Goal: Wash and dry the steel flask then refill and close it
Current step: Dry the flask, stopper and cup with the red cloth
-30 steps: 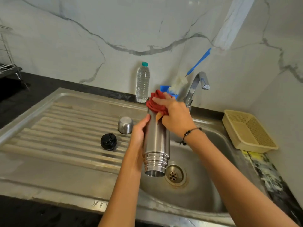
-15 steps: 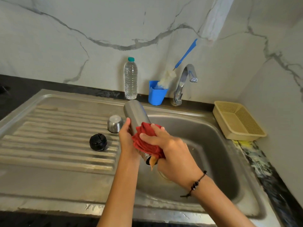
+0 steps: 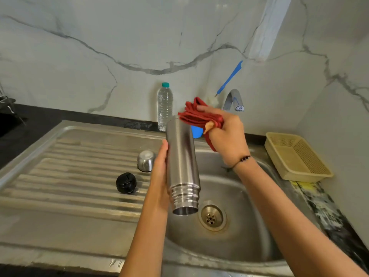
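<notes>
Left hand [image 3: 159,176]: curled round the steel flask [image 3: 182,162] from its left side, holding it above the basin, mouth pointing down toward the drain [image 3: 212,215].
Right hand [image 3: 225,134]: fingers closed on a bunched red cloth [image 3: 199,116], which touches the upturned base of the flask; a dark bead bracelet [image 3: 242,159] circles the wrist.
Sink [image 3: 60,226]: steel, with a ribbed drainboard on the left and the basin on the right, set in a dark table [image 3: 40,114].
Basket [image 3: 295,156]: pale yellow plastic, on the table at the sink's right edge.
Steel flask: open, threaded neck lowest, tilted slightly, over the basin's left part.
Water bottle [image 3: 165,106]: clear, teal cap, upright at the sink's back edge against the marble wall.
Tap [image 3: 233,100]: at the back of the basin, partly behind the right hand.
Blue cup [image 3: 196,131]: mostly hidden behind flask and cloth; a blue-handled brush [image 3: 229,78] sticks up from that spot.
Steel cap [image 3: 146,160]: mouth down on the drainboard, just left of the left hand.
Black stopper [image 3: 126,182]: on the drainboard, nearer the front than the steel cap.
</notes>
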